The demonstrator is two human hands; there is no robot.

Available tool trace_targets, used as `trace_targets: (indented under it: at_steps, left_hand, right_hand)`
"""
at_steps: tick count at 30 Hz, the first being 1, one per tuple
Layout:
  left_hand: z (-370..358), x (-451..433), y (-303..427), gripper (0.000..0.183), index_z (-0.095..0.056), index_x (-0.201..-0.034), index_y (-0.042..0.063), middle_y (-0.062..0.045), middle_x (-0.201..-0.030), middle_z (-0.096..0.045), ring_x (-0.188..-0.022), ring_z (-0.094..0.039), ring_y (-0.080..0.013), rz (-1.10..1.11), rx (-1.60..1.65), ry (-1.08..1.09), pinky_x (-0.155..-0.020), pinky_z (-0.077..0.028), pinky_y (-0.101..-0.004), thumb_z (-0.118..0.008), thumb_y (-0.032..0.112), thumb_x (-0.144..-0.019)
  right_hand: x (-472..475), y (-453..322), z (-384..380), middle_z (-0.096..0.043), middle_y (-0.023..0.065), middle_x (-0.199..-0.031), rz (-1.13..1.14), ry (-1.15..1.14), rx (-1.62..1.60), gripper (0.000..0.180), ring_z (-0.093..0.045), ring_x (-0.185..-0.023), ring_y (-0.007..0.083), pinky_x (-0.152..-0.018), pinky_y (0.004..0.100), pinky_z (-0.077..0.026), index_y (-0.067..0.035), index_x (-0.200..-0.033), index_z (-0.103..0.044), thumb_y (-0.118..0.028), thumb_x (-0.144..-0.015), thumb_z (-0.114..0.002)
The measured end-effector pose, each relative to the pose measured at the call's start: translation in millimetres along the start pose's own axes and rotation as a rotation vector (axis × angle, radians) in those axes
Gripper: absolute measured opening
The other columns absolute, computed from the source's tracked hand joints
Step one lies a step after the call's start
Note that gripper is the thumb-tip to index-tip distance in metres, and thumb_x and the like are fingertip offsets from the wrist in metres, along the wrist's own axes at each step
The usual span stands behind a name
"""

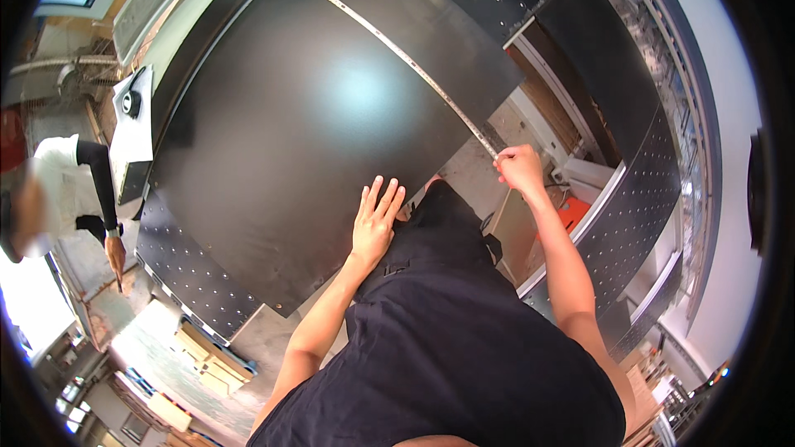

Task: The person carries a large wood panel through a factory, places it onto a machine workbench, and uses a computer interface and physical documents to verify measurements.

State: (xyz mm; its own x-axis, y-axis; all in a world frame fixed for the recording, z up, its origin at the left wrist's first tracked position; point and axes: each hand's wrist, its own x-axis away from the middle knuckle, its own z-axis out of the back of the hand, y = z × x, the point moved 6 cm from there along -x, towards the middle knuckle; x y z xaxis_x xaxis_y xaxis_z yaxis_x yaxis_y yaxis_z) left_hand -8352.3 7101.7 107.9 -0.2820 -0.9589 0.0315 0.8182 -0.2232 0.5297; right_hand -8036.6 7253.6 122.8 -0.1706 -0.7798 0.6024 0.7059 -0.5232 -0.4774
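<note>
A large dark flat panel point(261, 136) lies before me, with a bright glare patch near its middle. My left hand point(376, 223) rests palm down on the panel near its close edge, fingers a little apart and holding nothing. Out past the panel's right edge, my right hand point(520, 169) is closed around the near end of a long, thin metal measuring strip point(413, 64) with marks along it. The strip runs diagonally over the panel towards its far side. Whether it touches the surface along its whole length, I cannot tell.
Black table sections with shiny studs point(627, 223) flank the panel. To the right, a gap between sections shows an orange object point(571, 214). At left stands a person point(62, 192), one arm lowered, near a white board point(140, 130). Stacked boards point(211, 357) lie lower left.
</note>
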Motion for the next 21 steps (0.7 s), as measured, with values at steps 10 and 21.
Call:
trace_targets:
  at_steps: [10,21]
  left_hand:
    - [2,-6,-5,0.088,-0.057,-0.157,0.008,-0.012,-0.169,-0.046,-0.162,-0.032,-0.0412,-0.036,-0.041,0.025,-0.13,-0.03,-0.0626,-0.063,-0.016,-0.072]
    - [1,-5,-2,0.086,-0.059,-0.155,0.011,-0.009,-0.168,-0.05,-0.16,-0.037,-0.0377,-0.014,-0.038,0.057,-0.129,-0.033,-0.0606,-0.067,-0.012,-0.073]
  right_hand:
    - [-61,-113,7,-0.08,0.0236,-0.096,0.068,0.096,0.113,0.023,-0.076,-0.099,0.0457,-0.089,0.0514,-0.061,-0.013,-0.092,-0.087,-0.018,-0.082,-0.066]
    - [-76,-104,13,-0.076,0.0115,-0.069,0.041,0.028,-0.007,0.023,-0.075,-0.059,0.024,-0.062,0.0377,-0.058,-0.005,-0.089,-0.085,-0.014,-0.085,-0.065]
